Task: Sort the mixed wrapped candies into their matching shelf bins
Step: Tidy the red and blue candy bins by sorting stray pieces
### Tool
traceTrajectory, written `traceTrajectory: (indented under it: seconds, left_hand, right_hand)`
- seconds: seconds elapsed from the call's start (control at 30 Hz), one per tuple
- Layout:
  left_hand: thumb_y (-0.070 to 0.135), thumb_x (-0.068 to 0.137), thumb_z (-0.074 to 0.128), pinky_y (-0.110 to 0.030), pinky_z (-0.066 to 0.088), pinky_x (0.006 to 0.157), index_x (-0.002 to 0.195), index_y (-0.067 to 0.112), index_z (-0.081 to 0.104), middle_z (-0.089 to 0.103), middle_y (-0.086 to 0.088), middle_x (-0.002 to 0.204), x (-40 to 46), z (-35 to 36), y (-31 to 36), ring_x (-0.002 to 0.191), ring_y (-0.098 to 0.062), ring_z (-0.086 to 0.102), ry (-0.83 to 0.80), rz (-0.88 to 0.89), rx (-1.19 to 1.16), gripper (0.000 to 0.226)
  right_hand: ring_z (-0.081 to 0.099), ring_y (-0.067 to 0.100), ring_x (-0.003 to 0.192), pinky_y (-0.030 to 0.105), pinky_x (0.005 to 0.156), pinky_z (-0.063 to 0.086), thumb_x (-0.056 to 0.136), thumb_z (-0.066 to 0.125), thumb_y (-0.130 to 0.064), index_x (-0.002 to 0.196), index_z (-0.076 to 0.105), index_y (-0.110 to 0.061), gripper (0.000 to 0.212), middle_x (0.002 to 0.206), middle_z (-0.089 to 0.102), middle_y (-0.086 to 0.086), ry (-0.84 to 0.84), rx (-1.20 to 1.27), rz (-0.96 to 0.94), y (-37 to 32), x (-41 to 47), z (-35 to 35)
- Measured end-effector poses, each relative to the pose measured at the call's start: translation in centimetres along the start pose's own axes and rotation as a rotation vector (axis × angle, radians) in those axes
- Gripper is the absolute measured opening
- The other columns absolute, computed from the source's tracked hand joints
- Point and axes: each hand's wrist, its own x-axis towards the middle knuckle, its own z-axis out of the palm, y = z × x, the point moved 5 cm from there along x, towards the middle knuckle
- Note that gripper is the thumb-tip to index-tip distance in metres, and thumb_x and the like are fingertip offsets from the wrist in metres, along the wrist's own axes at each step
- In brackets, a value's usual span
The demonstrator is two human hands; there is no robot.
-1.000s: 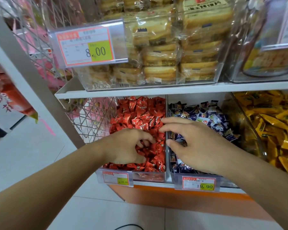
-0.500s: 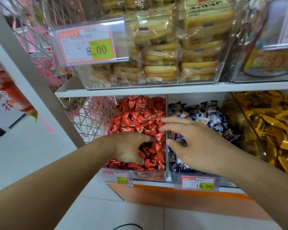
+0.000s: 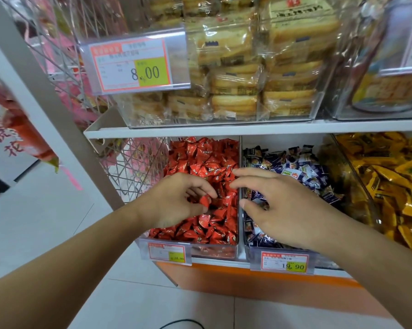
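Note:
A clear bin (image 3: 190,251) on the lower shelf is full of red wrapped candies (image 3: 207,162). My left hand (image 3: 176,200) hovers over it and pinches one red candy (image 3: 205,201) between thumb and fingers. Right of it, a second clear bin (image 3: 247,254) holds dark blue and white wrapped candies (image 3: 295,167). My right hand (image 3: 283,205) is spread over that bin, fingers loosely bent and reaching toward the divider, thumb low; I see nothing held in it. A third bin at the far right holds yellow wrapped candies (image 3: 390,176).
The white shelf (image 3: 224,131) above carries clear bins of packaged biscuits (image 3: 259,74) with a price tag (image 3: 133,65). A wire rack (image 3: 133,167) with pink items stands left of the red bin. Price tags (image 3: 285,262) hang on the bin fronts. White floor tiles lie below.
My left hand has lifted slightly out of the red candies and now shows one red candy pinched at its fingertips. My right hand has barely moved.

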Motion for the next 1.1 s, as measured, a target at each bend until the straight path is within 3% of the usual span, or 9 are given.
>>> traceTrajectory:
  seconds: [0.1,0.17,0.3,0.43,0.53,0.7,0.93,1.03,1.1]
  left_hand:
    - [0.013,0.090,0.076,-0.019,0.044,0.071,0.104,0.042,0.073,0.065,0.034,0.083,-0.7,-0.2,-0.4,0.071,0.009,0.058,0.075,-0.004,0.035,0.032]
    - [0.015,0.092,0.071,-0.019,0.047,0.067,0.107,0.044,0.071,0.065,0.033,0.085,-1.0,-0.3,-0.6,0.073,0.006,0.061,0.123,-0.026,0.159,0.033]
    - [0.027,0.086,0.067,-0.027,0.052,0.094,0.114,0.039,0.070,0.062,0.021,0.116,-1.1,0.7,-1.0,0.103,-0.002,0.060,0.067,-0.016,0.379,0.030]
    - [0.061,0.086,0.061,-0.035,0.049,0.096,0.105,0.035,0.071,0.058,0.018,0.109,-0.9,1.5,-0.8,0.106,-0.007,0.056,0.065,0.008,0.483,0.034]
    - [0.044,0.088,0.073,-0.037,0.046,0.100,0.099,0.036,0.071,0.061,0.018,0.103,-0.7,1.8,-0.4,0.104,-0.006,0.055,0.145,0.098,0.477,0.014]
    - [0.014,0.083,0.079,-0.016,0.051,0.083,0.105,0.035,0.072,0.070,0.021,0.089,-0.4,2.5,-0.1,0.090,0.005,0.063,0.040,0.087,0.244,0.031]
    - [0.027,0.087,0.076,-0.013,0.047,0.086,0.132,0.041,0.062,0.062,0.025,0.100,0.1,2.4,-0.7,0.085,0.013,0.055,0.019,0.032,0.395,0.049]
    - [0.026,0.089,0.073,-0.019,0.042,0.102,0.141,0.041,0.056,0.062,0.016,0.129,0.3,2.8,-1.1,0.113,0.002,0.054,-0.026,0.054,0.436,0.057]
    - [0.026,0.089,0.071,-0.029,0.038,0.113,0.143,0.038,0.056,0.053,0.015,0.136,0.6,3.2,-1.5,0.130,-0.009,0.046,-0.074,0.067,0.468,0.058]
  right_hand:
    - [0.029,-0.009,0.143,0.015,0.110,0.023,0.105,0.053,-0.038,0.142,0.055,-0.045,0.037,0.157,0.026,-0.040,-0.003,-0.004,-0.003,-0.1,0.0,0.1]
    - [0.028,-0.009,0.144,0.015,0.111,0.020,0.105,0.053,-0.038,0.142,0.055,-0.045,0.037,0.157,0.027,-0.039,0.001,-0.003,-0.004,0.0,-0.1,0.1]
    - [0.028,-0.010,0.145,0.013,0.109,0.019,0.105,0.053,-0.037,0.142,0.056,-0.045,0.037,0.157,0.027,-0.040,0.006,0.000,-0.006,0.0,0.0,0.3]
    - [0.028,-0.011,0.144,0.012,0.107,0.018,0.105,0.053,-0.037,0.142,0.056,-0.045,0.037,0.157,0.027,-0.040,0.009,0.002,-0.002,0.0,0.1,0.3]
    - [0.028,-0.010,0.144,0.012,0.108,0.017,0.105,0.053,-0.037,0.142,0.056,-0.045,0.038,0.157,0.026,-0.040,0.007,0.001,-0.004,0.1,0.1,0.3]
    - [0.028,-0.010,0.144,0.013,0.109,0.018,0.105,0.053,-0.038,0.142,0.056,-0.045,0.038,0.157,0.027,-0.040,0.008,-0.003,-0.007,0.2,0.2,0.3]
    - [0.029,-0.010,0.143,0.013,0.110,0.019,0.105,0.053,-0.038,0.142,0.056,-0.045,0.038,0.156,0.027,-0.040,0.008,-0.003,-0.002,0.2,0.1,0.2]
    - [0.029,-0.009,0.144,0.014,0.110,0.019,0.105,0.053,-0.038,0.142,0.055,-0.045,0.038,0.156,0.027,-0.040,0.005,-0.010,-0.002,0.1,0.1,0.2]
    - [0.028,-0.009,0.144,0.015,0.110,0.020,0.105,0.052,-0.038,0.142,0.055,-0.045,0.038,0.156,0.026,-0.041,0.004,-0.011,-0.004,0.1,0.1,0.2]
